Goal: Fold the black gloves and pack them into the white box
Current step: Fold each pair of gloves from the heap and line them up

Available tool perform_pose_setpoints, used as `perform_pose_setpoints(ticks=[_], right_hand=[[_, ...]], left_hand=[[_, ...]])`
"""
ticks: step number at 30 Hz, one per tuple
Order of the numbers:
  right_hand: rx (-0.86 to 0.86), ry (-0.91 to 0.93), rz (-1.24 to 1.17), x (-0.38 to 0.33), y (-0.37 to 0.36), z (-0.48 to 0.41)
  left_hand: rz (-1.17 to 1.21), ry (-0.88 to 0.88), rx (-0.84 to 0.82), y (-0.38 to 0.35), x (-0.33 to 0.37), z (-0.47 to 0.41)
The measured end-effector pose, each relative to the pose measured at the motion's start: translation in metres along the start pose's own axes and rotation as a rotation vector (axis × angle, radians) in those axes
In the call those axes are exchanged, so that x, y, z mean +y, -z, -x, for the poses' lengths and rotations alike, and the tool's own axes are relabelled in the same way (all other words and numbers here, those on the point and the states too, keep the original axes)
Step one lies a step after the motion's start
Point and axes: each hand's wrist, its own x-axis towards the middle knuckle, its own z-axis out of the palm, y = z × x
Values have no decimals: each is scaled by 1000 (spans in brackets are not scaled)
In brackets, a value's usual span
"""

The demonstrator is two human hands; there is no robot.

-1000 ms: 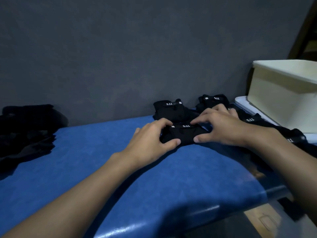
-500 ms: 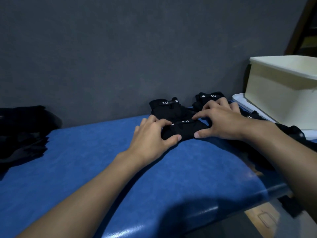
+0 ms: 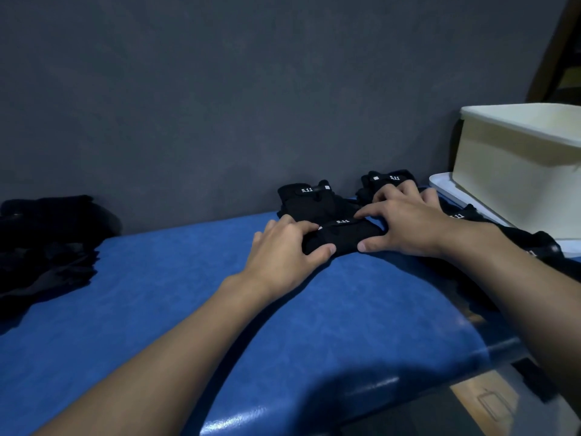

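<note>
1. Black glove (image 3: pixel 342 235), folded into a short bundle with its white label facing up, lies on the blue bench (image 3: pixel 157 294) right of the frame's centre, held between both hands.
2. The left hand (image 3: pixel 283 251) pinches its left end: the thumb lies against the near edge and the fingers (image 3: pixel 298 226) curl over the top, probably so the fold cannot spring open.
3. The right hand (image 3: pixel 405 225) pinches the right end between thumb and forefinger. Its other fingers are spread toward the gloves behind, which steadies the hand.
4. Two more labelled gloves, one (image 3: pixel 309 199) directly behind the bundle and another (image 3: pixel 388 179) behind the right hand, sit against the grey wall. More black gloves (image 3: pixel 540 247) trail under the right forearm, seemingly waiting their turn.
5. The white box (image 3: pixel 515 171) stands open at the right edge of the frame on a white tray (image 3: pixel 440 184), close enough that the bundle can likely go straight in.
6. A pile of dark cloth (image 3: pixel 47 243) lies at the left edge, well apart from the work.
</note>
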Motion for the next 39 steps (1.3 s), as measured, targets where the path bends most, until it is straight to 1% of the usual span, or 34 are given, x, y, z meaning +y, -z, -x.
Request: perform_pose_setpoints(ticks=[7,10,19,24,27,30,34,37,39], right_hand=[[56,7,-67,3,3,5],[69,4,-86,4,3,8],[126,48,-143,-5,13,15],[163,101,-179,-26,17,14],[170,154,-221,-48,15,12],[153,258,-267,-85,11,12],[112,376,-435,-143,4,14],[62,436,-539,-185,-1,12],[8,472,-574,-211,-2,9]], left_hand=[[165,-6,68,4,0,-3],[187,-28,88,7,2,-6],[170,-81,127,20,7,-7],[91,-48,122,46,-3,10],[43,1,112,73,-24,30],[-11,78,150,105,-56,58],[-33,205,224,147,-102,102],[-26,275,311,172,-129,134],[-46,310,402,182,-145,153]])
